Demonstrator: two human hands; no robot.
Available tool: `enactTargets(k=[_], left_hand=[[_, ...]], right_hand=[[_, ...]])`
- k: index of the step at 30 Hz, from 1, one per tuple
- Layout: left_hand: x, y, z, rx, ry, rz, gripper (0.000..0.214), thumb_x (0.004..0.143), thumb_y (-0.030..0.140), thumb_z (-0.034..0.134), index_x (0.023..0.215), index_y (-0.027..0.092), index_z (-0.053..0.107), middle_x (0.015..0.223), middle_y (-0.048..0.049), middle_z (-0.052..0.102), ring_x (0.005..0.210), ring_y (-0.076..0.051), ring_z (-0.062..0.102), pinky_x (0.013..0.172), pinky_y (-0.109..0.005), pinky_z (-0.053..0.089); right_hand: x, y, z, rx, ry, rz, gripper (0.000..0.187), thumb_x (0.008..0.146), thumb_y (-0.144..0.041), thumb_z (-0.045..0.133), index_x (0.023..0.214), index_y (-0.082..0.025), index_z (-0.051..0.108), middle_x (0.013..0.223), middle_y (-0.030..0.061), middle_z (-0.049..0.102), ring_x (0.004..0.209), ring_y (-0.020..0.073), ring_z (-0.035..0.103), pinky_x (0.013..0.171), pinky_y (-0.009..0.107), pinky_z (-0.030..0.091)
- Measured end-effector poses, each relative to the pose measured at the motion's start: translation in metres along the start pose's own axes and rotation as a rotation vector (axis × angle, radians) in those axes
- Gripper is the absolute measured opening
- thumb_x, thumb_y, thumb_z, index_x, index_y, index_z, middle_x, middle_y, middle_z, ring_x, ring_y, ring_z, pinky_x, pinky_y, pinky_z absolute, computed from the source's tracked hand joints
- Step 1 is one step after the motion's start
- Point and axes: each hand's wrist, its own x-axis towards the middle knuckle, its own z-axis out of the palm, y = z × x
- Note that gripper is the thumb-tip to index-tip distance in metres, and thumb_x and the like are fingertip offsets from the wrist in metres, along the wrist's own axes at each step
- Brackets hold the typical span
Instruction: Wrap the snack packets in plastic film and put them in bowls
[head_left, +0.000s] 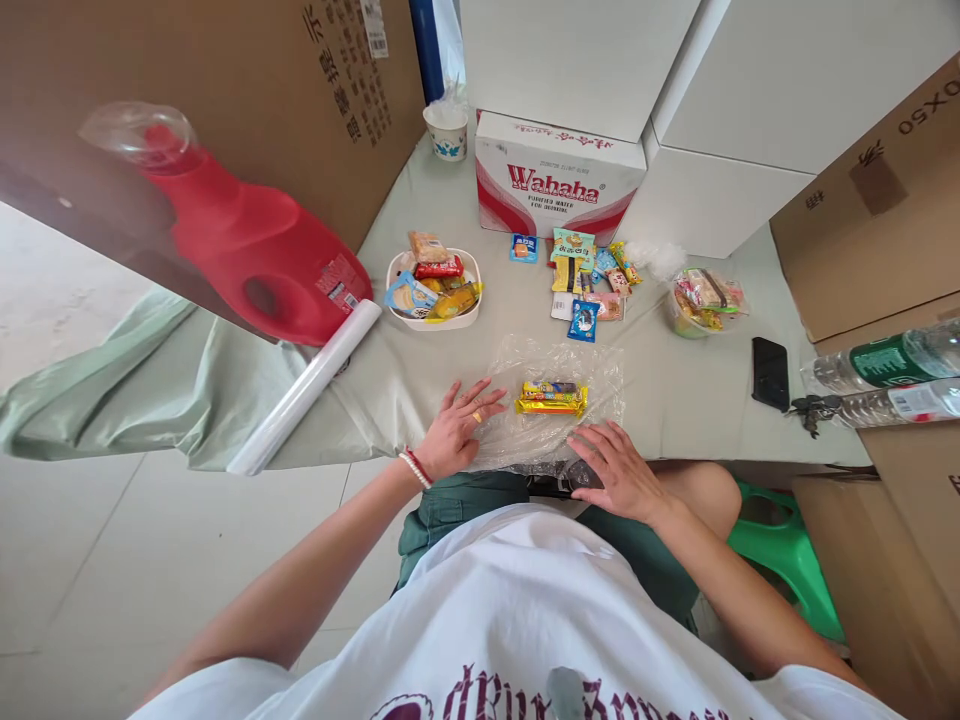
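Cannot read the tiny print on the yellow snack packet (pixel 550 405) or on the red plastic jug (pixel 255 235). Cannot see the far ends of the two clear plastic bottles (pixel 889 360), cut off by the right edge, nor the part of the green plastic stool (pixel 791 562) behind the knee (pixel 705 490).

Wht cabinets (pixel 739 85) behind cloth-covered tbl (pixel 660 385), grn stool (pixel 789 562) at R, tiled flr (pixel 150 560).
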Motion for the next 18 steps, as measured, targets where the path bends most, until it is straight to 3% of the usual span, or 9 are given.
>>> enactTargets(k=[3, 5, 7, 10, 13, 16, 18], left_hand=[[-0.012, -0.006, -0.007, 0.040, -0.153, 0.088, 0.090, 0.068, 0.014, 0.055, 0.157, 0.031, 0.048, 0.166, -0.0043, 0.045, 0.159, -0.029, 0.030, 0.131, -0.061, 0.003], [-0.014, -0.008, -0.007, 0.061, -0.191, 0.113, 0.083, 0.075, 0.023, 0.062, 0.157, 0.030, 0.048, 0.167, -0.0079, 0.043, 0.158, -0.032, 0.032, 0.130, -0.063, 0.002], [-0.010, -0.009, -0.005, 0.062, -0.152, 0.119, 0.064, 0.084, 0.034, 0.064, 0.148, 0.032, 0.058, 0.163, -0.0085, 0.049, 0.156, -0.032, 0.035, 0.130, -0.064, 0.004], [0.008, -0.012, 0.000, -0.017, -0.045, 0.090, 0.032, 0.099, 0.037, 0.053, 0.120, 0.033, 0.075, 0.138, -0.0053, 0.071, 0.147, -0.027, 0.049, 0.129, -0.058, 0.018], [0.037, -0.017, 0.003, -0.134, 0.074, -0.018, 0.035, 0.103, 0.037, 0.044, 0.104, 0.027, 0.077, 0.113, -0.0067, 0.078, 0.133, -0.024, 0.059, 0.119, -0.049, 0.039], [0.063, -0.023, 0.006, -0.143, 0.170, -0.232, 0.032, 0.098, 0.039, 0.049, 0.092, 0.022, 0.075, 0.105, -0.0106, 0.076, 0.118, -0.028, 0.063, 0.104, -0.047, 0.051], [0.073, -0.023, 0.009, -0.124, 0.202, -0.319, 0.026, 0.094, 0.038, 0.054, 0.093, 0.021, 0.074, 0.105, -0.0116, 0.073, 0.112, -0.030, 0.063, 0.102, -0.049, 0.051]], right_hand=[[-0.013, -0.001, 0.016, 0.016, 0.018, 0.113, 0.044, 0.098, -0.020, 0.054, 0.140, -0.029, 0.065, 0.143, 0.0132, 0.064, 0.132, 0.0313, 0.059, 0.117, 0.062, 0.043], [-0.007, 0.002, 0.015, 0.120, 0.065, 0.195, 0.036, 0.102, -0.022, 0.047, 0.126, -0.029, 0.073, 0.130, 0.0116, 0.071, 0.122, 0.0293, 0.065, 0.110, 0.058, 0.050], [0.005, 0.007, 0.004, 0.264, 0.085, 0.263, 0.034, 0.105, -0.031, 0.044, 0.117, -0.029, 0.076, 0.117, 0.0103, 0.076, 0.111, 0.0277, 0.069, 0.101, 0.052, 0.056], [0.024, 0.019, -0.016, 0.481, 0.065, 0.364, 0.036, 0.105, -0.042, 0.042, 0.111, -0.027, 0.075, 0.104, 0.0071, 0.077, 0.098, 0.0241, 0.072, 0.091, 0.043, 0.059], [0.039, 0.040, -0.031, 0.635, 0.040, 0.478, 0.039, 0.103, -0.047, 0.043, 0.109, -0.023, 0.073, 0.098, 0.0047, 0.078, 0.092, 0.0219, 0.073, 0.086, 0.037, 0.058], [0.054, 0.066, -0.046, 0.571, -0.065, 0.555, 0.036, 0.099, -0.045, 0.050, 0.111, -0.020, 0.073, 0.095, 0.0041, 0.078, 0.088, 0.0216, 0.072, 0.083, 0.034, 0.057], [0.069, 0.082, -0.059, 0.449, -0.127, 0.540, 0.035, 0.094, -0.042, 0.062, 0.118, -0.019, 0.073, 0.104, 0.0065, 0.078, 0.093, 0.0227, 0.071, 0.087, 0.035, 0.056]])
